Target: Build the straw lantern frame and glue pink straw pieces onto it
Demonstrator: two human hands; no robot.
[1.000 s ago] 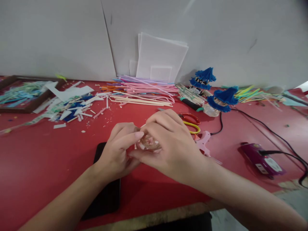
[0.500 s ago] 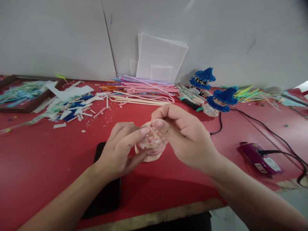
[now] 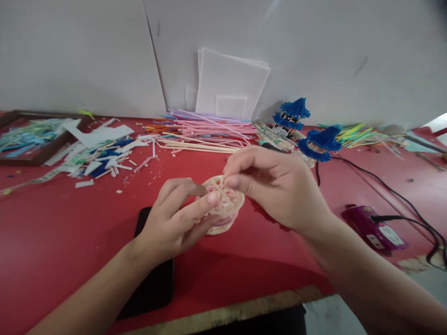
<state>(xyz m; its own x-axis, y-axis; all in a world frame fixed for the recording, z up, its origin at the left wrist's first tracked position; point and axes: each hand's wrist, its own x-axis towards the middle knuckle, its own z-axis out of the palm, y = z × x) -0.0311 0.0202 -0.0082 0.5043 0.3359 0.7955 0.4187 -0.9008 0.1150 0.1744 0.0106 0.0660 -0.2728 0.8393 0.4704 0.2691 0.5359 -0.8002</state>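
A small round cream-coloured model [image 3: 232,203] stands on the red table, its top crossed by spoke-like sticks and its body showing pink parts. My left hand [image 3: 174,214] holds it from the left, the thumb and fingers closed around its side and covering part of it. At the back right of its rim is my right hand [image 3: 275,188], thumb and forefinger pinched together. Whatever may be between those two fingertips is hidden. Partly under my left wrist lies a black phone [image 3: 155,286].
Coloured sticks [image 3: 209,128] lie along the wall, below white sheets [image 3: 232,79]. Two blue-roofed models [image 3: 319,142] stand back right. Offcuts [image 3: 104,156] and a framed tray [image 3: 38,160] are on the left. A purple power adapter [image 3: 373,230] with black cables sits right.
My right hand has drawn slightly back from the model's top, so more of the spoked round top shows. The left hand keeps its hold. The whole view has shifted slightly.
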